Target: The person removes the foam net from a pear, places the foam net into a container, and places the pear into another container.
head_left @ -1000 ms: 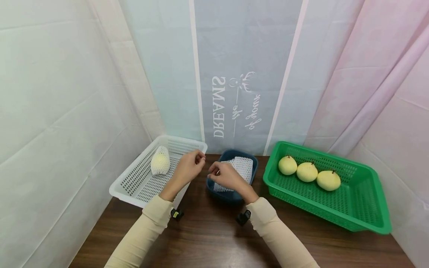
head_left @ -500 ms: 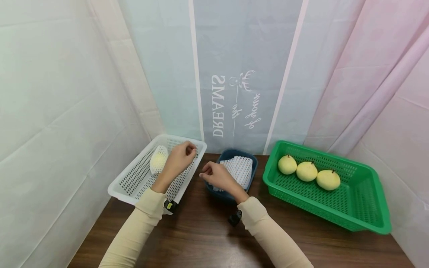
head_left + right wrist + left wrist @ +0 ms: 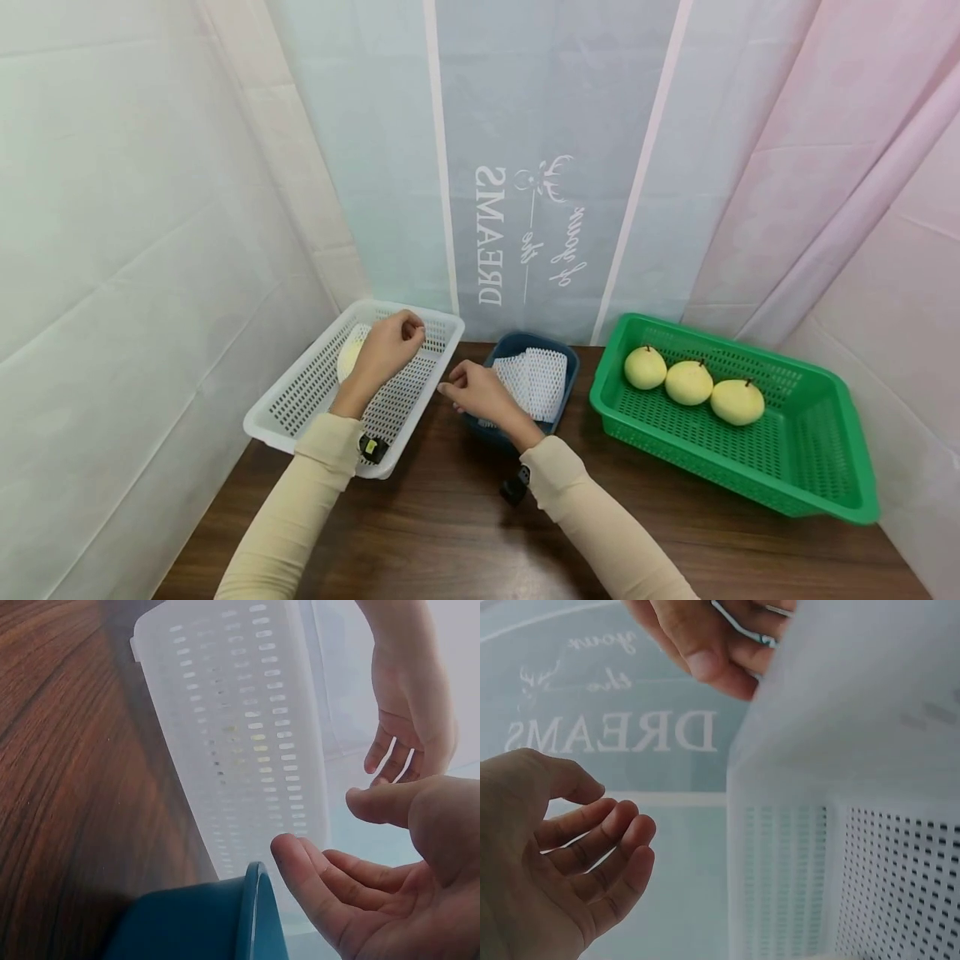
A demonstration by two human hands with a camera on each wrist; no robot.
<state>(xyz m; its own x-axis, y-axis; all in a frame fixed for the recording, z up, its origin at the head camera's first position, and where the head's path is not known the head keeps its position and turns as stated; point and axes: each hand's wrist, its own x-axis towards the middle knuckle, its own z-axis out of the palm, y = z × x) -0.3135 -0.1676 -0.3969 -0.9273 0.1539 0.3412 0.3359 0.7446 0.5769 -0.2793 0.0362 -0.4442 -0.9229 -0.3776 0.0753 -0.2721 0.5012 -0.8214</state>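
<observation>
Over the white basket [image 3: 273, 417] is my left hand [image 3: 386, 346], its fingers loosely curled around nothing. The left wrist view shows the same hand [image 3: 585, 855] with a gap between thumb and fingertips. Partly hidden behind it, a pear in a white foam net [image 3: 350, 350] lies in the basket. My right hand [image 3: 483, 392] hovers at the left side of the small blue basin [image 3: 572, 367], holding nothing. In the right wrist view the fingers of this hand [image 3: 397, 877] are spread from the thumb, above the basin's rim [image 3: 259, 900]. White foam net sleeves [image 3: 543, 383] lie in the basin.
On the right stands a green basket [image 3: 817, 442] with three pale yellow pears [image 3: 688, 383] in a row. All the containers sit on a dark wooden table [image 3: 442, 533]. A printed curtain [image 3: 540, 100] hangs close behind them.
Both hands have moved left, the left one farther in over the white basket, now covering part of the netted pear. The right hand has shifted toward the left edge of the blue basin.
</observation>
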